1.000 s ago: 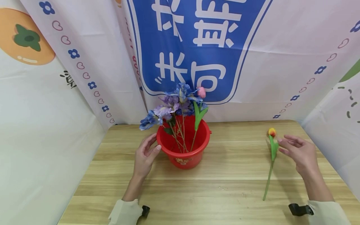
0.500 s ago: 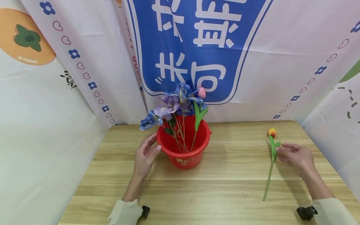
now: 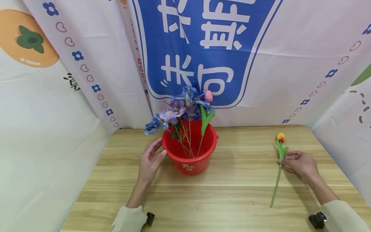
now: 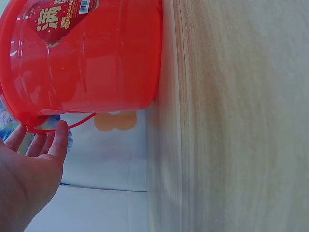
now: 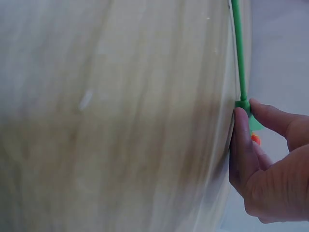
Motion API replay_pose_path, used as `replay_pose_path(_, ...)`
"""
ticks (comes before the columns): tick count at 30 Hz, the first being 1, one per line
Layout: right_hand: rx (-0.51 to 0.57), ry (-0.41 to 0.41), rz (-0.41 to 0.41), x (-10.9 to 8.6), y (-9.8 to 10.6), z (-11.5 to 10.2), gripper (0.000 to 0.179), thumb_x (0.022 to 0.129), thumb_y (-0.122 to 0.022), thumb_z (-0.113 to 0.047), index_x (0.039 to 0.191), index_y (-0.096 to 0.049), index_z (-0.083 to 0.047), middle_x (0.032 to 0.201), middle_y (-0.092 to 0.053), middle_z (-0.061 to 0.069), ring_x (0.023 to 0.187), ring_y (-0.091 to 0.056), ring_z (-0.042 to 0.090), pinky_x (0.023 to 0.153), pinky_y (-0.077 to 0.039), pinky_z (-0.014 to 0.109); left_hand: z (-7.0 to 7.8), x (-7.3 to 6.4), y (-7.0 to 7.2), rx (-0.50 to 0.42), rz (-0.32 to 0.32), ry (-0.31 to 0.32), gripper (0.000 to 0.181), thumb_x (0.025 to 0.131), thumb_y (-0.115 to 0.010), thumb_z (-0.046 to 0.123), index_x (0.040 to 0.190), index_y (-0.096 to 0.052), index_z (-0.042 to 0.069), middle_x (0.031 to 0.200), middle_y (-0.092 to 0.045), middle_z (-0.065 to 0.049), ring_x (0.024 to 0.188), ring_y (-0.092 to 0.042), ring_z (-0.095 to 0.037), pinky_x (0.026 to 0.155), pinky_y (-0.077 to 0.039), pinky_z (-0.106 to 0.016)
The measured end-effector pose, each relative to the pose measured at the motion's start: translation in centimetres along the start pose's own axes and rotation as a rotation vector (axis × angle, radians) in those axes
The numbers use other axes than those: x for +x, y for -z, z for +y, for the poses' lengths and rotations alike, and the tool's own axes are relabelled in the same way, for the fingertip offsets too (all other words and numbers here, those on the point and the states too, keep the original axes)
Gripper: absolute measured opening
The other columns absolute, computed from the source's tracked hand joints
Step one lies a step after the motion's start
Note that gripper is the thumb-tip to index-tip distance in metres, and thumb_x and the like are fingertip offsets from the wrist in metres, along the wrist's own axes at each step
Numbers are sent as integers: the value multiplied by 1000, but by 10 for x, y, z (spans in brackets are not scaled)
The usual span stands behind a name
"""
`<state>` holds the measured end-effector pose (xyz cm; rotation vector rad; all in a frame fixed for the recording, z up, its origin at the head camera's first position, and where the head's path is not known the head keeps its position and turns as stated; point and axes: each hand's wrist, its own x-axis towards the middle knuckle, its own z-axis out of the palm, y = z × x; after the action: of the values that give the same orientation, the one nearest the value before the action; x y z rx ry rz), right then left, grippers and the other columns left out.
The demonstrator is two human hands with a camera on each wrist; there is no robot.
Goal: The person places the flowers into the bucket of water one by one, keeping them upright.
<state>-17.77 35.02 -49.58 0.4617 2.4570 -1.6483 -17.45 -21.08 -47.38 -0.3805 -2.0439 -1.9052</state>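
A red plastic bucket stands left of the table's middle, holding blue and purple artificial irises and a pink tulip. On its left side my left hand touches the rim with extended fingertips and thumb. The left wrist view shows these fingers at the rim, beside the thin red handle. Over at the right, a red-and-yellow artificial tulip lies lengthwise on the table. My right hand pinches it near the leaf base, thumb and fingers either side of the green stem.
The wooden table ends at the back against a white printed cloth with a blue panel. More white cloth hangs along the left and right sides. The iris blooms lean out over the bucket's left rim.
My right hand has come left and slightly down onto the tulip, and its thumb and fingers have closed on the stem. The left hand and bucket stay where they were.
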Motion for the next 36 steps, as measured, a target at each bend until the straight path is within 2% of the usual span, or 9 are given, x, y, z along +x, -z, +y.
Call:
replay_pose_path(7,5,-4,-11,-1,0,-1,72,96,-79,-7,151,-40,18,87,-70,-19,79,-76,2,79,-68,31,0,0,0,0,-2,2,51,99,-69,-4,149,-57,-4,153,-55,-22,136,-61,-12,104,-59,-22)
replay_pose_path(16,-10,26,-13,-6,-5,-10,72,97,-78,-8,154,-41,16,97,-73,-17,82,-76,0,83,-68,30,0,0,0,-5,-6,8,52,99,-69,-4,149,-57,-4,154,-55,-22,136,-61,-10,105,-58,-22)
replay_pose_path(22,-9,77,-16,-9,-10,-24,68,99,-75,-8,154,-42,15,104,-72,-12,87,-76,2,85,-68,31,0,0,0,-2,-3,7,52,99,-69,-4,149,-57,-4,153,-55,-22,135,-61,-10,105,-58,-22)
replay_pose_path(29,-1,111,-22,-13,-18,-39,69,101,-73,-10,156,-40,13,119,-71,0,92,-75,0,89,-66,28,-1,0,0,-6,0,4,52,99,-69,-5,149,-57,-5,153,-55,-23,135,-62,-9,105,-58,-22)
replay_pose_path(36,71,155,-26,-13,-28,-53,67,101,-73,-9,156,-40,13,106,-69,-16,91,-75,-2,90,-65,26,0,0,0,-6,0,5,52,99,-69,-5,149,-57,-5,153,-54,-23,135,-61,-10,105,-58,-22)
